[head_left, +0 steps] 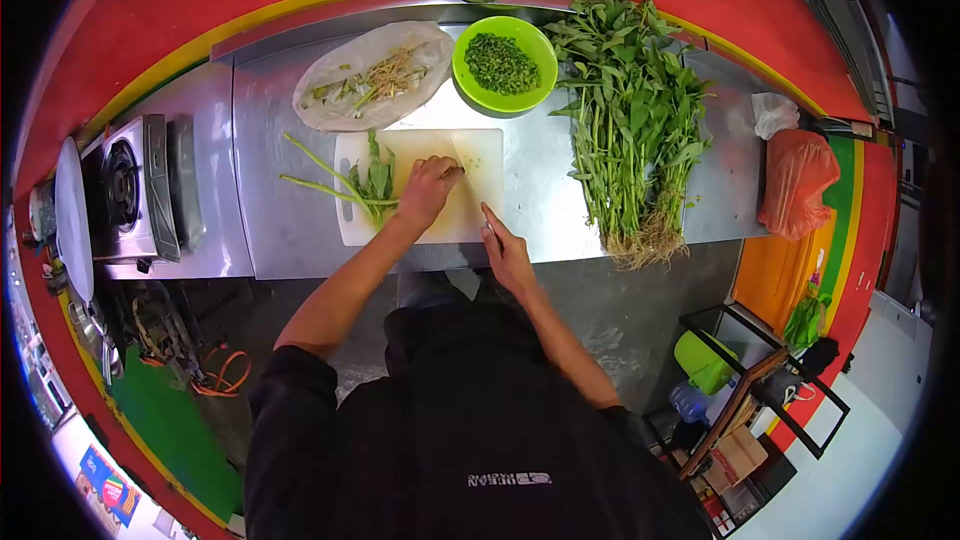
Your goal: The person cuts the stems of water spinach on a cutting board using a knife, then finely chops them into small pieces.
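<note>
My right hand is closed around the handle of a knife, its blade lying across the white cutting board. Beside the blade, my left hand presses down on the board with bent fingers drawn together. A small dark bit shows at its fingertips, but the fingers hide most of what they hold. Leafy green stems lie just left of this hand, partly over the board's left edge. Small green scraps dot the board near the blade tip.
Behind the board sit a plastic bag of trimmings and a green bowl of chopped greens. A large rooted bunch of greens lies to the right, with a red bag beyond. A gas stove stands far left.
</note>
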Motion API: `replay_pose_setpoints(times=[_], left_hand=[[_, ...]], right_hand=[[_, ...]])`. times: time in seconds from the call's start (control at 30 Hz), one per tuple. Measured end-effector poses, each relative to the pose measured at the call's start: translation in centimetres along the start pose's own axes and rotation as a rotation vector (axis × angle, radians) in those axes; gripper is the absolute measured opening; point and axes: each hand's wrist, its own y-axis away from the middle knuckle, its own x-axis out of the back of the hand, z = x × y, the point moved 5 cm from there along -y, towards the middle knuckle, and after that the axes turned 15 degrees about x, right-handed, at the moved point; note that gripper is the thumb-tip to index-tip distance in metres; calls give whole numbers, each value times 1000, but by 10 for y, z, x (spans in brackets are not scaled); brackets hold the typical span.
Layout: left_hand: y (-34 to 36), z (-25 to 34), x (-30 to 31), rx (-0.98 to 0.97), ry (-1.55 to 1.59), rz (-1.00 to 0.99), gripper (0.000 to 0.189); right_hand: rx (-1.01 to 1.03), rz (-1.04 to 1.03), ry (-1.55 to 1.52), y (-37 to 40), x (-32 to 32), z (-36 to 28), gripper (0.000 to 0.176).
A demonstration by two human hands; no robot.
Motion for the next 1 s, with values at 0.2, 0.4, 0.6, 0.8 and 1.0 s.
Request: replay_pose_setpoints(times=[0.2,0.4,0.6,0.8,1.0], left_hand=[[0,4,1,44,-126,-84,24],[0,-5,-2,60,1,-65,24],[1,-6,-5,56,6,-53,23],[0,-1,-1,75,-79,-93,22],[2,-6,1,88,-22,-55,23]], right_hand=[[86,4,86,-11,-3,3,47],[82,29,33,-18,-1,-1,48],[-32,-21,-3,0,0,2,48],[13,-2,12,-5,-2,3,48],[25,-13,27,-21,-5,-3,48]])
